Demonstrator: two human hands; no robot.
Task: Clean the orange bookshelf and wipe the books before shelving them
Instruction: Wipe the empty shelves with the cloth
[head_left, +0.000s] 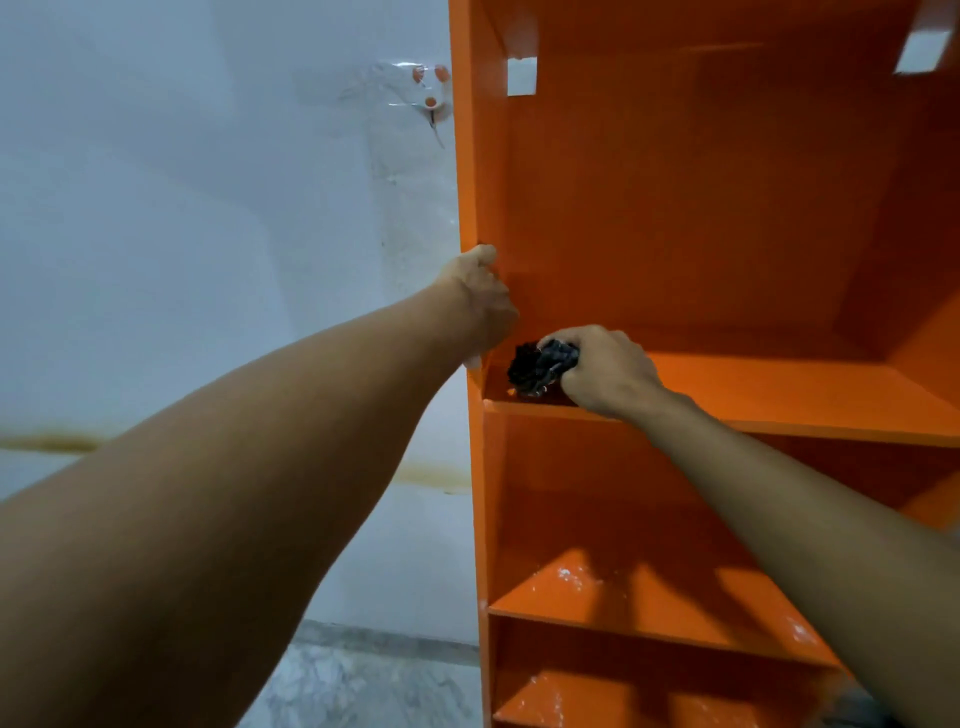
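Note:
The orange bookshelf (727, 208) fills the right half of the view, its compartments holding no books. My left hand (480, 301) grips the front edge of the shelf's left side panel, fingers wrapped round it. My right hand (605, 371) holds a crumpled dark cloth (540, 366) and presses it into the front left corner of the middle shelf board (779, 395). No books are in view.
A pale wall (208, 208) stands to the left of the shelf, with a clear plastic bag of orange parts (423, 98) taped to it. Lower shelf boards (649, 608) show white specks. A marbled floor (363, 686) lies below.

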